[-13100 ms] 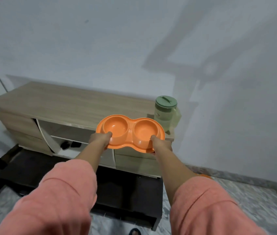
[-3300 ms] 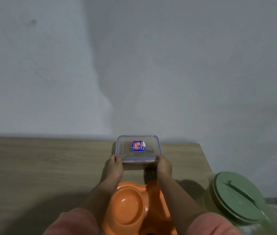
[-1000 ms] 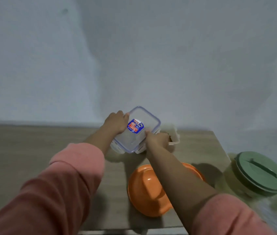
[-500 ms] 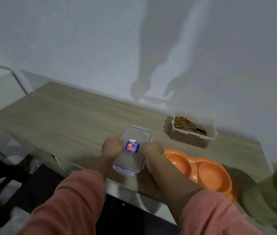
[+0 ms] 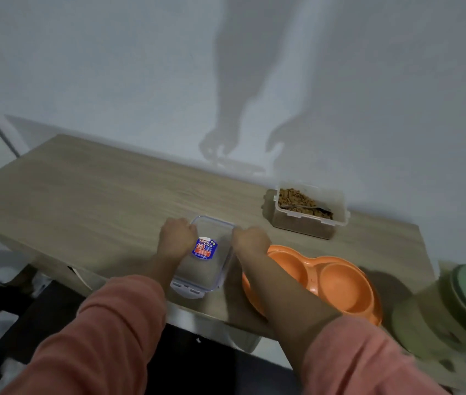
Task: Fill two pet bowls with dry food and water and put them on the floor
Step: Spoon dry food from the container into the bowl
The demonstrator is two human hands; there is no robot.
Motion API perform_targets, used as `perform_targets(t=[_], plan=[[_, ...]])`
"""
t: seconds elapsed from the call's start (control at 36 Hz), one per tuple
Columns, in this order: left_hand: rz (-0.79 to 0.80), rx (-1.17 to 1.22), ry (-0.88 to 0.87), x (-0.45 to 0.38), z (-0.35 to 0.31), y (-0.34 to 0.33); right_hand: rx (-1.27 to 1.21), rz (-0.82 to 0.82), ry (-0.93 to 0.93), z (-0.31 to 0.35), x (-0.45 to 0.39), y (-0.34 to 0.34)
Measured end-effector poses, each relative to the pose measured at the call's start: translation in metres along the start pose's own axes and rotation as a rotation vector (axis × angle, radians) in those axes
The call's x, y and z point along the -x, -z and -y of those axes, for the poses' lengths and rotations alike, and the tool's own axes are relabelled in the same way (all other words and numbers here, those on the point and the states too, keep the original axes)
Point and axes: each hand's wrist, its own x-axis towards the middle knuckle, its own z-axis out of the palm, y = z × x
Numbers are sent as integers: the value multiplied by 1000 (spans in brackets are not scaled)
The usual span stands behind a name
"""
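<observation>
Now both hands, the left hand (image 5: 179, 238) and right hand (image 5: 251, 242), grip the lid (image 5: 203, 258) flat on the table (image 5: 83, 195), while the open food tub (image 5: 308, 212) lies far-right of them, nearer the right hand, beyond the orange bowl (image 5: 337, 283).

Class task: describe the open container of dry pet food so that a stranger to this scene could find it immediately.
Find the wooden cabinet top against the pale wall. Towards its far right, behind the orange double bowl, stands a clear plastic tub. It alone is lidless and holds brown kibble.
</observation>
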Motion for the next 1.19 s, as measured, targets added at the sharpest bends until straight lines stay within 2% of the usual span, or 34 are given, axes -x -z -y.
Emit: perform_targets(t=[0.11, 0.22, 0.28, 0.44, 0.58, 0.72, 0.89, 1.0, 1.06, 1.19], plan=[[28, 35, -101, -8, -50, -4, -158, -233, -28, 3, -22, 46], [194, 112, -118, -9, -107, -17, -362, -396, -197, -3, -43, 92], [263, 229, -91, -11, -132, -31, -372, -427, -249, -9, -54, 112], [390, 518, 43, -28, -168, -85, -243, -331, -296, -31, -89, 148], [375, 680, 172, -76, -147, -141, -225, -244, -290, -42, -104, 154], [375, 709, 203, -118, -120, -191, -153, -279, -259, -45, -104, 152], [316, 749, 206, -85, -118, -155, 110, -268, -132, -36, -81, 151], [304, 900, 103, -5, -150, -61, 248, -251, -50, -21, -55, 150], [298, 991, 64, 17, -154, -30, 279, -255, -12, -15, -39, 150], [396, 1078, 13, 46, -130, 7, 224, -294, 24, -10, 1, 144]])
